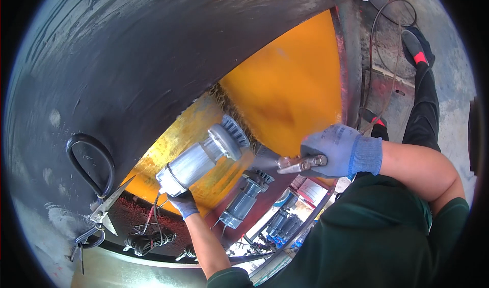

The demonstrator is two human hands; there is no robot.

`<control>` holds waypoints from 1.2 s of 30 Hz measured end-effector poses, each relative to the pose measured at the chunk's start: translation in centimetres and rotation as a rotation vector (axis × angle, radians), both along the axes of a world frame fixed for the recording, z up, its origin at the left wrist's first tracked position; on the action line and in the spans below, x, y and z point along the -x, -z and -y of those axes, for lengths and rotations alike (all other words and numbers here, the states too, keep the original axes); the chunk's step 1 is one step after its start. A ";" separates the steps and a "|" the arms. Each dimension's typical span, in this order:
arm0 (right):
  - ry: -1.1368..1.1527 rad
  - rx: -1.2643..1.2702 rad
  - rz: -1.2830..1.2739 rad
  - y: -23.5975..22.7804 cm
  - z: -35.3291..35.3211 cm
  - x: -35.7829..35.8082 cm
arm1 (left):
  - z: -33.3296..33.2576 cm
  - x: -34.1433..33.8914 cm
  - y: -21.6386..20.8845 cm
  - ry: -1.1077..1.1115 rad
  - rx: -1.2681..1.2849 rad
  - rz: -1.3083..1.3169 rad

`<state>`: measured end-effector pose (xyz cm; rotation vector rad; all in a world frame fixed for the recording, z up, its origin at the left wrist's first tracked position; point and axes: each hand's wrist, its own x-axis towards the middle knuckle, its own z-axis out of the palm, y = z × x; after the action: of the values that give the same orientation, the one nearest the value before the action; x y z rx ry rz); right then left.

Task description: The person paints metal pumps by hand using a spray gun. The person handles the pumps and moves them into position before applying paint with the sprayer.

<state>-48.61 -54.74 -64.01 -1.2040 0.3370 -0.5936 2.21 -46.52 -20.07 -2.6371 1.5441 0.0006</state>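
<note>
Silver motor (191, 168) before yellow panel (186, 130), dark streaked surface (147, 59), grey floor (456, 74)

Workshop: spray gun (303, 163), silvery motor (189, 169)

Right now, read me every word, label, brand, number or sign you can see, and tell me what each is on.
No text can be read clearly.
Right hand, gloved: dark printing on the back, too small and blurred to read.
Spray gun in that hand: no legible marking.
Silver cylindrical unit at the left hand: no legible marking.
</note>
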 end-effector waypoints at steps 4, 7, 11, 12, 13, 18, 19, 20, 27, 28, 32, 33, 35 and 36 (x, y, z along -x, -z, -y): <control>0.021 -0.058 0.009 0.7 -1.3 -0.5 | 1.4 3.3 2.7 -0.381 0.557 -0.722; 0.213 -0.175 0.004 1.4 -2.1 -1.6 | 1.5 4.1 2.3 -0.354 0.528 -0.639; 0.040 -0.126 -0.009 1.4 -1.0 -1.0 | 1.3 4.4 1.9 -0.327 0.471 -0.531; -0.176 -0.042 -0.047 1.3 -0.5 -0.7 | 1.3 4.5 1.9 -0.317 0.457 -0.499; -0.174 -0.044 -0.046 1.3 -0.6 -0.8 | 1.3 4.6 1.8 -0.304 0.444 -0.469; 0.219 -0.257 0.052 2.6 -2.5 -2.1 | 0.8 5.0 1.7 -0.040 -0.212 0.410; 0.367 -0.319 0.098 2.6 -2.3 -2.3 | 0.2 5.6 1.7 0.051 -0.500 0.842; 0.323 -0.329 0.117 2.6 -2.0 -1.9 | -0.3 6.1 1.8 0.082 -0.651 1.029; 0.066 -0.162 0.044 3.3 0.0 -1.1 | -10.0 2.6 -0.5 -0.287 0.223 -0.238; 0.194 -0.233 0.060 3.5 -0.3 -1.8 | -12.2 2.3 -1.4 -0.406 0.411 -0.338; 0.410 -0.280 0.103 4.9 -0.6 -3.7 | -6.7 12.3 3.6 -0.175 0.640 0.274; 0.408 -0.283 0.100 5.2 -0.5 -3.6 | -4.2 16.0 5.1 -0.030 0.623 0.501; 0.179 -0.206 0.102 5.5 -0.1 -3.7 | -1.7 15.1 3.1 0.029 0.474 0.453; 0.177 -0.212 0.111 5.4 -0.4 -4.2 | -0.9 13.6 1.6 -0.158 0.503 0.226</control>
<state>-44.43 -54.33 -69.46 -0.9396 0.4048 -0.7549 -11.39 -45.58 -21.72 -2.9800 1.4012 -0.7408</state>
